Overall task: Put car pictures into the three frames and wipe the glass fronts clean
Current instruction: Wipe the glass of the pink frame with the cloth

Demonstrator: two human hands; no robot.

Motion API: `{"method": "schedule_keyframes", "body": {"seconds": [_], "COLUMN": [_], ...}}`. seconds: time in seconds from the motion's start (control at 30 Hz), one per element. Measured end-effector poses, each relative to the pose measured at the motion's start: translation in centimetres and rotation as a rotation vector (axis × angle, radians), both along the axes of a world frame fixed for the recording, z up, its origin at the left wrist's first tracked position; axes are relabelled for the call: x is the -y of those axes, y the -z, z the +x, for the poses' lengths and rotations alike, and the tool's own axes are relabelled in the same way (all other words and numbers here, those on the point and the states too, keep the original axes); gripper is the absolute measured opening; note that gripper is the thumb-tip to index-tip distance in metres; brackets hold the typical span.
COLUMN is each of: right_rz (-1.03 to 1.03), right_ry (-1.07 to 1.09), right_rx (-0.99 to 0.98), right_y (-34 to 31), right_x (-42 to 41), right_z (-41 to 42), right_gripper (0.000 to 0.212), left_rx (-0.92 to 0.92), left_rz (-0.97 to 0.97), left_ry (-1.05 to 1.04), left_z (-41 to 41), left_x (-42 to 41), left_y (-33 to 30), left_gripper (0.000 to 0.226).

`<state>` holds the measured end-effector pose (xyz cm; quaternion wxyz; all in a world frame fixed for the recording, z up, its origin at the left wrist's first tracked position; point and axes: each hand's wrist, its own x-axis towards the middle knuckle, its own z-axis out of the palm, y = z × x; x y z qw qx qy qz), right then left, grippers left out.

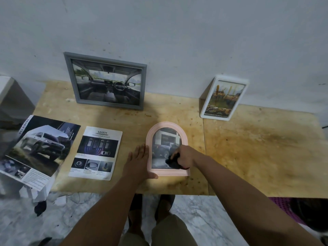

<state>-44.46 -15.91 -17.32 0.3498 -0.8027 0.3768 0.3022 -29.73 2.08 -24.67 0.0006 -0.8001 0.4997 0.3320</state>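
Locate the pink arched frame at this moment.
In the head view the pink arched frame lies flat near the table's front edge, centre, right of the safety leaflet, between the left hand and right hand.

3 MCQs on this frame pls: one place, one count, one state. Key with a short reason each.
1. Where is the grey frame?
A. leaning on the wall
B. flat at the table's front edge
C. on the floor

2. How many frames hold a picture?
A. one
B. two
C. three

3. What is the right hand doing?
A. resting open
B. gripping a dark cloth on the pink frame
C. lifting the brochure page

Key: 1 A, it stands against the wall; 2 C, grey, pink and white frame all filled; 3 B, cloth on glass while the left hand steadies the frame.
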Motion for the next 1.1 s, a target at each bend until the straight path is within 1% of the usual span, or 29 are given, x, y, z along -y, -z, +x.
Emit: {"method": "schedule_keyframes", "body": {"seconds": [0.07,0.17,0.2,0.27,0.33,0.5,0.7,0.8,0.9,1.03,1.1], "right_rz": [-0.090,-0.338,-0.396,-0.442,-0.445,-0.464,-0.460,-0.451,-0.436,-0.401,-0.345], "right_ry": [0.055,0.005,-0.038,-0.156,-0.226,-0.227,-0.265,-0.215,-0.139,-0.084,-0.060], "right_rx": [0.082,0.175,0.167,0.098,0.037,-0.037,-0.033,-0.035,-0.035,0.061,0.090], "right_y": [-0.8,-0.2,0.2,1.0,1.7,1.5,0.7,1.1,1.6,2.0,2.2], "right_x": [0.9,1.9,2.1,2.1,1.7,0.4,-2.0,-3.9,-5.9,-8.7,-9.3], "right_z": [1.1,2.8,3.2,3.5,3.2,1.5,-1.0,-1.6,-1.3,0.3,1.3], "right_gripper": [0.038,0.046,0.050,0.053,0.051,0.044,0.033,0.029,0.032,0.030,0.027], "left_rx": [0.001,0.003,-0.004,-0.007,-0.004,-0.003,-0.007,-0.002,-0.002,0.003,0.006], "left_rz": [0.002,-0.005,-0.007,-0.011,-0.011,-0.007,-0.015,-0.019,-0.017,-0.040,-0.051], "left_ry": [0.002,0.007,0.005,0.001,0.002,0.001,-0.014,-0.013,-0.014,-0.012,-0.014], "left_z": [0.0,0.0,0.0,0.0,0.0,0.0,0.0,0.0,-0.1,-0.1,-0.2], "left_x": [0.0,-0.1,-0.1,-0.1,0.0,0.0,0.0,-0.1,-0.1,-0.2,-0.3], "left_y": [0.1,0.2,0.2,0.2,0.1,0.3,0.2,0.3,0.3,0.3,0.5], "left_gripper": [0.137,0.136,0.136,0.137,0.137,0.138,0.138,0.138,0.138,0.137,0.137]}}
